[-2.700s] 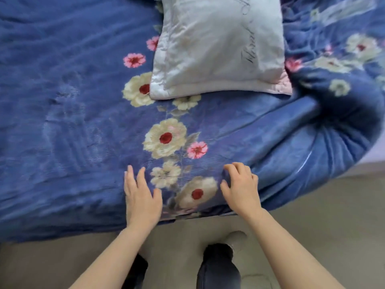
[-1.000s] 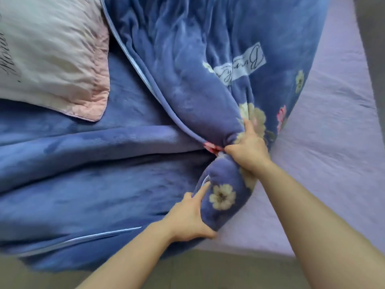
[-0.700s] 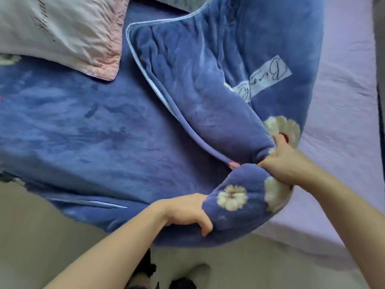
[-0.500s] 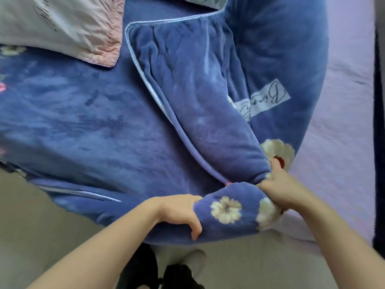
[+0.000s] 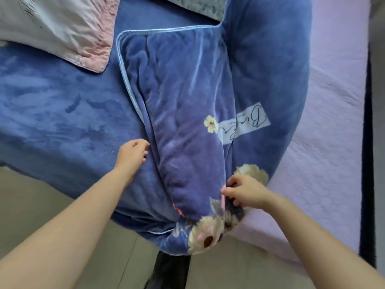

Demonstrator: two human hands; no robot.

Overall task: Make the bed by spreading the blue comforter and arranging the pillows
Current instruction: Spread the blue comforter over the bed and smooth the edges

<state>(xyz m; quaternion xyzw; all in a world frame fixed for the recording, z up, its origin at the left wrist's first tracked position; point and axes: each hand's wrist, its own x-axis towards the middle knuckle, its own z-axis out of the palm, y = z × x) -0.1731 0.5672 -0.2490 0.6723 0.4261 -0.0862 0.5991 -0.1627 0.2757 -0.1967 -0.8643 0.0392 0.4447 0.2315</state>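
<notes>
The blue floral comforter (image 5: 187,105) lies across the bed with one corner folded back over itself, its piped edge and a white label showing. My right hand (image 5: 243,191) grips the bunched flowered fold near the bed's front edge. My left hand (image 5: 132,155) hovers with loosely curled fingers just left of the folded flap, holding nothing. A white pillow with a pink edge (image 5: 60,28) rests on the comforter at the top left.
The lilac bed sheet (image 5: 329,142) is bare on the right, ending at a dark bed edge (image 5: 366,163). A second patterned pillow (image 5: 198,5) peeks out at the top. Beige floor (image 5: 31,205) runs below, with my dark-clad leg (image 5: 168,270) by the bed.
My left hand has let go of the flowered roll and moved up and left beside the flap. My right hand stays gripping the fold, which has shifted down towards the bed edge.
</notes>
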